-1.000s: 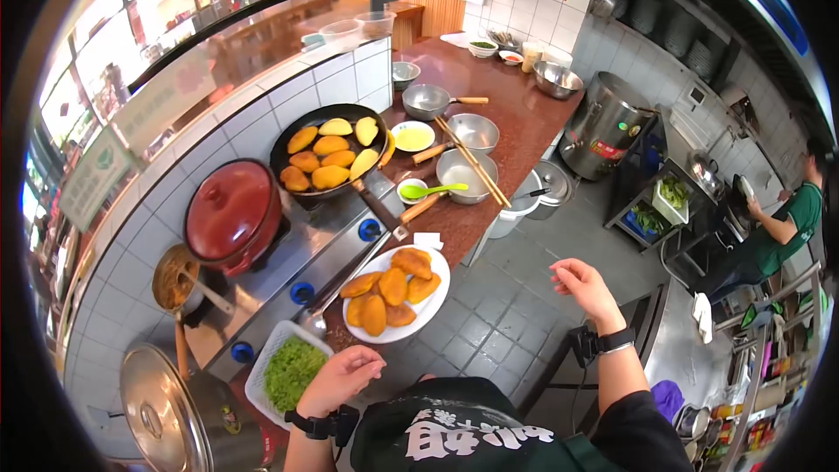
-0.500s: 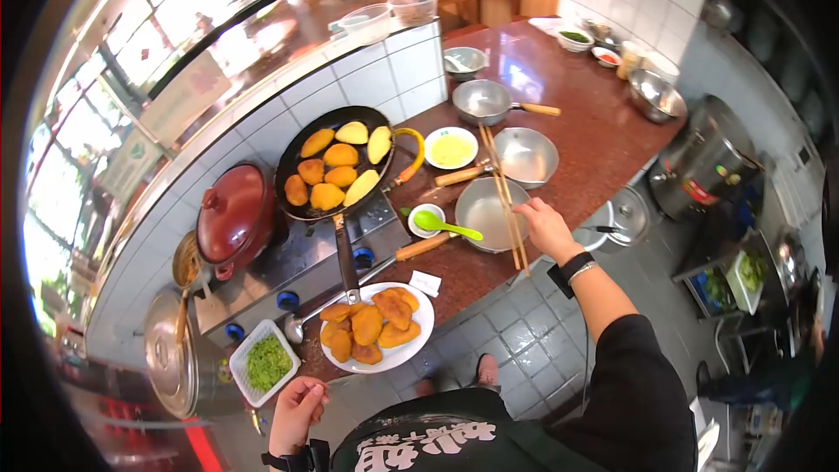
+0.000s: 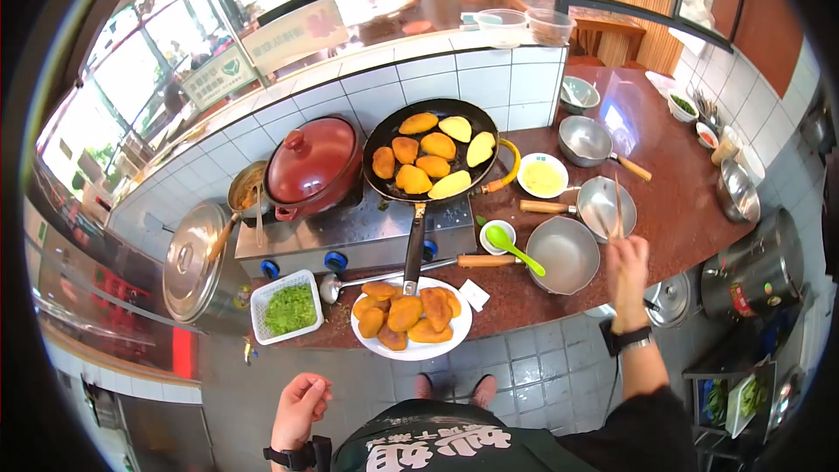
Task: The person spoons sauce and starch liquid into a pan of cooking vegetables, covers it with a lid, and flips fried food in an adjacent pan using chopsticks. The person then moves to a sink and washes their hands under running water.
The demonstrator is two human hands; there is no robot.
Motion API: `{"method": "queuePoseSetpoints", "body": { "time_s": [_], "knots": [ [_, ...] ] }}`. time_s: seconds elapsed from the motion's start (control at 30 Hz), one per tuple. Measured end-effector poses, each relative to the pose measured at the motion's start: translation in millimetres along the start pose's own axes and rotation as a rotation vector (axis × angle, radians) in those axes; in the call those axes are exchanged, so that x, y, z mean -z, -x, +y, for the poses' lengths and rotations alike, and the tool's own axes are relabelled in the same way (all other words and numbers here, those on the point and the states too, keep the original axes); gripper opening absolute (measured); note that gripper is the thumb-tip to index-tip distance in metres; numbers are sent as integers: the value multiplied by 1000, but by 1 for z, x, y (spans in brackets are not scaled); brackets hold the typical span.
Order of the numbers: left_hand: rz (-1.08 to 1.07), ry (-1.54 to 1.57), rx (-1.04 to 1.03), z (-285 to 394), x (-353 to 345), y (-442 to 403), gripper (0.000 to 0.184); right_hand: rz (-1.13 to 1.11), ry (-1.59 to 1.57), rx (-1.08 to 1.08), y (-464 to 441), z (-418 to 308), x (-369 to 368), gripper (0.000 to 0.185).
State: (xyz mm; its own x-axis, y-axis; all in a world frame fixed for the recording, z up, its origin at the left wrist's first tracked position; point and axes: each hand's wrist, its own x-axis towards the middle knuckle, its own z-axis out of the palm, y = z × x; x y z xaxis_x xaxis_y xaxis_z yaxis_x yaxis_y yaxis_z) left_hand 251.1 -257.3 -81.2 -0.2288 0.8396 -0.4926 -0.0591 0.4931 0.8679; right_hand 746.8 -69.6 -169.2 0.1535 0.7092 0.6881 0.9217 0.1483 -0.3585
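Observation:
My right hand [image 3: 627, 269] grips a pair of long wooden chopsticks [image 3: 618, 205], which point away from me over a metal saucepan [image 3: 603, 220]. My left hand [image 3: 301, 402] hovers in front of the counter with its fingers curled together and nothing visible in them. A black frying pan [image 3: 419, 192] on the stove holds several golden-brown cakes and a few paler yellow ones. In front of it, a white oval plate [image 3: 411, 355] bears a pile of browned cakes. Beside the right hand is a larger metal saucepan [image 3: 564, 255].
A red lidded pot [image 3: 316, 162] stands left of the frying pan. A white basket [image 3: 259, 319] contains chopped greens. A green spoon [image 3: 516, 251] lies across a small white bowl [image 3: 488, 246]. A plate [image 3: 526, 177] with yellow liquid and a ladle [image 3: 330, 288] are on the counter.
My view has turned left, so the counter appears further right. The chopsticks have swung from slanting over the larger saucepan to pointing away over the other one. My left hand remains curled.

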Motion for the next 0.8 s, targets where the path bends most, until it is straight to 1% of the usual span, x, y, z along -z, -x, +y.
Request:
{"method": "queuePoseSetpoints", "body": {
  "time_s": [0.07, 0.17, 0.2, 0.27, 0.37, 0.47, 0.5, 0.53, 0.6, 0.63, 0.73, 0.8],
  "knots": [
    [9, 41, 2, -2, 6, -7, 13, 36, -411, -214, -2, -10, 35, 17],
    [-19, 79, -2, -6, 20, -21, 12, 106, -763, -397, -9, -55, 75, 36],
    [-37, 92, -7, -7, 24, -28, 12, 142, -941, -382, -10, -61, 77, 35],
    [-60, 115, -20, -5, 31, -42, 12, 191, -1137, -444, -18, -95, 81, 33],
    [-129, 141, -51, -4, 49, -66, 12, 49, -1122, -529, -31, -142, 81, 30],
    [-188, 162, -71, 2, 67, -90, 12, 45, -1167, -497, -34, -185, 72, 30],
    [-200, 171, -71, 2, 72, -97, 12, 59, -1142, -518, -32, -192, 68, 30],
    [-209, 182, -71, 3, 76, -103, 12, 50, -1141, -495, -30, -195, 62, 31],
    [-213, 164, -75, 5, 83, -111, 12, 65, -1068, -574, -34, -213, 54, 31],
    [-213, 154, -74, 7, 85, -112, 13, 3, -1061, -503, -35, -212, 49, 32],
    [-185, 149, -79, 12, 94, -114, 13, -24, -1012, -535, -51, -230, 31, 34],
    [-160, 168, -85, 13, 97, -111, 12, -133, -1038, -496, -58, -227, 16, 37]
  ]
}}
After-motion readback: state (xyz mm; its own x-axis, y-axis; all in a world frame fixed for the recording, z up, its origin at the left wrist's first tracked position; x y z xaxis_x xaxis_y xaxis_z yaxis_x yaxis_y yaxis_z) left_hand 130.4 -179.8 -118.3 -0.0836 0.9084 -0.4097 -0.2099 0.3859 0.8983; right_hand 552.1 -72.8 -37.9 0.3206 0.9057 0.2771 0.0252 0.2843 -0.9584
